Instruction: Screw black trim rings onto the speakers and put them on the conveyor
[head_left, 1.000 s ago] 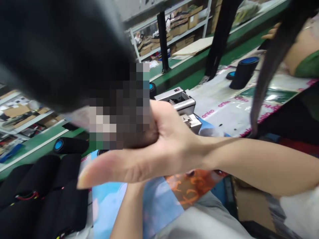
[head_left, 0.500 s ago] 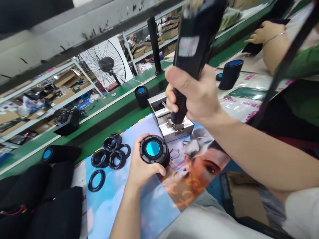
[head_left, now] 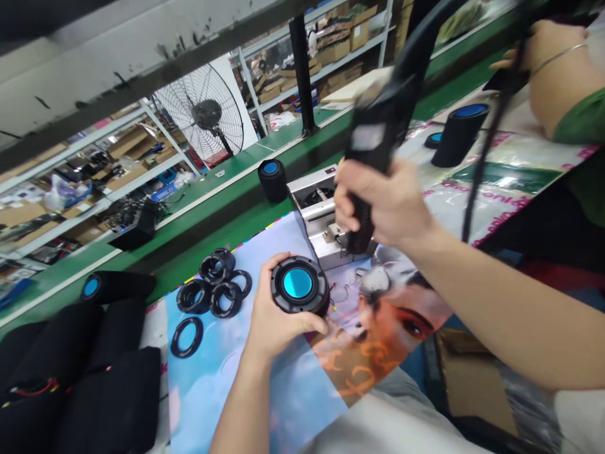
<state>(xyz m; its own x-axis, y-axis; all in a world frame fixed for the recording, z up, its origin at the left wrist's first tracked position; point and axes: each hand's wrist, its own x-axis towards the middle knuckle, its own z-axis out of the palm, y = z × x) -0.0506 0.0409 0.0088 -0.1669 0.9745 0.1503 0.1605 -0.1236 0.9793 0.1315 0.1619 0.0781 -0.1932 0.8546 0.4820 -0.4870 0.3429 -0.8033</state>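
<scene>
Screwdriver lowered — right hand gripping; left hand cupping speaker.

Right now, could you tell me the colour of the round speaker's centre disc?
Bright blue, ringed in black; the round black speaker shows best in the head view.

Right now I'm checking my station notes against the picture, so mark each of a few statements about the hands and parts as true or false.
1. The left hand holds a round black speaker part with a blue centre. True.
2. The right hand is empty. False: it grips a black power screwdriver.
3. Loose black rings lie left of the speaker part. True.
4. The fan stands on the printed mat. False: it stands behind the green belt.
</scene>
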